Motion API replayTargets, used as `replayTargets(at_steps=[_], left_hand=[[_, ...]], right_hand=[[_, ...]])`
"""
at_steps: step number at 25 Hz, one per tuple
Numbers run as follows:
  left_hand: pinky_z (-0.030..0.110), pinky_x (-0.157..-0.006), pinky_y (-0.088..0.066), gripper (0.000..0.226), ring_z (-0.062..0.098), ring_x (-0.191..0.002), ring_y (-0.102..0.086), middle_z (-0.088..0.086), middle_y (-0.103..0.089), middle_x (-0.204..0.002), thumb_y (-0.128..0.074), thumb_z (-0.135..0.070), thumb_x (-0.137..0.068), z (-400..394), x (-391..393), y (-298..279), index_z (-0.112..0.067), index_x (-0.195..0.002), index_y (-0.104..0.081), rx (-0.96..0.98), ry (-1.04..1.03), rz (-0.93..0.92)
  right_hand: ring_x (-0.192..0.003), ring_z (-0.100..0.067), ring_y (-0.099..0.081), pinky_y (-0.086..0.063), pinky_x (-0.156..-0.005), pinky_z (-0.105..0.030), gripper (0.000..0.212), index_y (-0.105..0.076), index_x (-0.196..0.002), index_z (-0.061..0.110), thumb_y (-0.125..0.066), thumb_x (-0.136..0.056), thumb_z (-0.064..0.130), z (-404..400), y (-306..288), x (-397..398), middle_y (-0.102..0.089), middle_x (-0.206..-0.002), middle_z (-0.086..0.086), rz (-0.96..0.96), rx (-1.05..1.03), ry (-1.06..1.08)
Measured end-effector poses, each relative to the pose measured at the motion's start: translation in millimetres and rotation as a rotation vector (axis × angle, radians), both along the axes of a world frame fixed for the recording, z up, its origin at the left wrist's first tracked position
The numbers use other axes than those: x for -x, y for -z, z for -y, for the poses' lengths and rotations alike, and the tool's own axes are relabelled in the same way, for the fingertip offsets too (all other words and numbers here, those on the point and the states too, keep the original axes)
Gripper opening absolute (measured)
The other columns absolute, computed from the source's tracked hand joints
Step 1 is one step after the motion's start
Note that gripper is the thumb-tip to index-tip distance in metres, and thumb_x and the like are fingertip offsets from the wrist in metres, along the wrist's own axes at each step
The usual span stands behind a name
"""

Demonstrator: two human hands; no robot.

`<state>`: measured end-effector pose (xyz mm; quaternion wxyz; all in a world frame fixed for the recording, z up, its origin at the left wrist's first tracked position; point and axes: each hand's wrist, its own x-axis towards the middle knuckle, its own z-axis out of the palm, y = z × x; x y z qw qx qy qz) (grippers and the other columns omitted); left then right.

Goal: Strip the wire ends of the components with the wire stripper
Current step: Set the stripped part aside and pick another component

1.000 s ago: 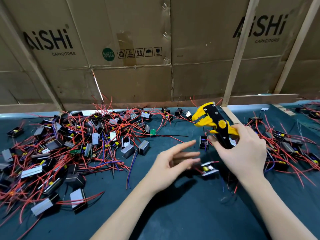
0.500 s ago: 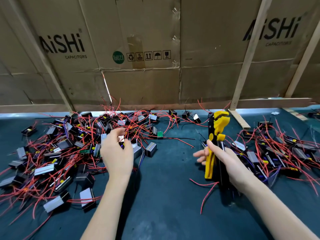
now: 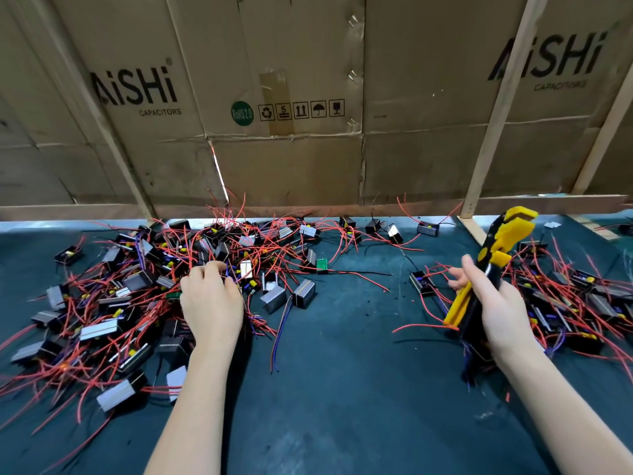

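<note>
Hands (image 3: 212, 303) over dark mat (image 3: 342, 389), cardboard wall (image 3: 291, 166)

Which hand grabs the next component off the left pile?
Left. The left hand is already over the left pile, fingers curled into the wires. The right hand is occupied holding the wire stripper, far from that pile.

Left hand (image 3: 212, 303) among components (image 3: 137, 286)

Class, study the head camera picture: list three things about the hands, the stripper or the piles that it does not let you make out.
Head view:
1. Whether the left hand grips a component: its back hides the fingers.
2. The stripper handles' lower ends: the right hand covers them.
3. Whether wire ends in the left pile are stripped: too small, blurred.
</note>
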<state>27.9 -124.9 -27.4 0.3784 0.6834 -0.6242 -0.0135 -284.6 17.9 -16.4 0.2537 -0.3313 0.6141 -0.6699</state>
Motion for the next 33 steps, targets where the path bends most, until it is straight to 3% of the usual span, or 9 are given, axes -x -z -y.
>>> replayTargets(at_steps=[5,10,15,18,22,24,28,31,33], left_hand=[[0.05,-0.091,-0.042,0.041,0.04,-0.116,-0.046,0.023,-0.055,-0.122,-0.062,-0.006,-0.088,7.5,-8.0,1.0,-0.001,-0.127,-0.053,-0.079,-0.039,0.015],[0.05,-0.091,-0.041,0.052,0.042,-0.119,-0.044,0.024,-0.054,-0.13,-0.061,-0.01,-0.089,10.9,-9.3,3.8,0.002,-0.137,-0.046,-0.109,-0.042,0.13],[0.046,-0.076,-0.045,0.034,0.039,-0.107,-0.051,0.02,-0.064,-0.111,-0.058,-0.003,-0.087,12.2,-12.0,4.0,-0.004,-0.122,-0.06,-0.024,-0.023,-0.036],[0.044,-0.078,-0.045,0.031,0.036,-0.108,-0.052,0.016,-0.062,-0.112,-0.058,0.001,-0.085,11.4,-7.3,0.5,-0.005,-0.114,-0.065,0.171,0.024,-0.128],[0.042,-0.084,-0.044,0.024,0.034,-0.102,-0.052,0.015,-0.063,-0.105,-0.059,0.002,-0.084,29.8,4.4,-13.9,-0.003,-0.107,-0.066,0.331,0.151,0.012],[0.045,-0.081,-0.046,0.019,0.038,-0.099,-0.054,0.019,-0.064,-0.101,-0.06,-0.002,-0.085,55.8,2.6,-27.0,0.0,-0.104,-0.063,0.255,0.147,0.182],[0.04,-0.082,-0.05,0.023,0.037,-0.099,-0.061,0.016,-0.068,-0.097,-0.069,-0.027,-0.083,87.4,-8.9,-43.6,-0.008,-0.084,-0.056,-0.274,-0.044,0.387],[0.039,-0.088,-0.04,0.023,0.035,-0.102,-0.058,0.015,-0.069,-0.09,-0.068,-0.033,-0.082,87.3,-5.3,-40.5,-0.01,-0.081,-0.064,-0.175,-0.131,0.446],[0.04,-0.085,-0.039,0.024,0.037,-0.1,-0.055,0.018,-0.069,-0.084,-0.068,-0.034,-0.083,81.6,-0.5,-47.0,-0.011,-0.084,-0.074,0.047,-0.134,0.229]], right_hand=[[-0.094,-0.033,-0.069,-0.058,-0.082,-0.037,0.031,-0.068,-0.078,0.025,-0.055,-0.083,0.054,-2.4,-6.3,-11.7,-0.072,-0.096,-0.017,0.068,0.245,-0.387],[-0.097,-0.035,-0.068,-0.057,-0.083,-0.045,0.026,-0.061,-0.099,0.004,-0.065,-0.091,0.028,-8.0,2.4,-24.1,-0.07,-0.1,-0.02,-0.071,-0.046,-0.76],[-0.091,-0.036,-0.067,-0.054,-0.084,-0.049,0.04,-0.056,-0.102,-0.004,-0.068,-0.087,0.031,-9.6,-3.5,-30.2,-0.069,-0.096,-0.022,-0.114,-0.073,-0.735],[-0.088,-0.044,-0.066,-0.052,-0.088,-0.054,0.044,-0.056,-0.103,-0.006,-0.063,-0.081,0.032,-10.2,-3.9,-25.5,-0.069,-0.096,-0.026,-0.075,-0.099,-0.701],[-0.085,-0.044,-0.066,-0.054,-0.085,-0.051,0.045,-0.055,-0.102,-0.006,-0.073,-0.082,0.031,-8.7,-3.0,-23.0,-0.068,-0.095,-0.027,-0.062,-0.094,-0.725],[-0.082,-0.04,-0.066,-0.056,-0.081,-0.044,0.041,-0.056,-0.101,-0.004,-0.07,-0.083,0.03,-7.6,-1.0,-22.9,-0.068,-0.095,-0.026,-0.074,-0.085,-0.737],[-0.081,-0.036,-0.067,-0.056,-0.081,-0.042,0.039,-0.057,-0.099,-0.002,-0.07,-0.083,0.03,-6.2,0.5,-21.9,-0.068,-0.094,-0.025,-0.067,-0.087,-0.755],[-0.081,-0.035,-0.067,-0.057,-0.079,-0.045,0.04,-0.056,-0.099,-0.002,-0.075,-0.083,0.029,-5.1,1.4,-20.6,-0.069,-0.091,-0.023,-0.044,-0.084,-0.752],[-0.08,-0.034,-0.067,-0.056,-0.079,-0.044,0.033,-0.057,-0.098,0.0,-0.069,-0.083,0.028,-4.6,1.6,-20.3,-0.069,-0.092,-0.023,-0.052,-0.089,-0.747]])
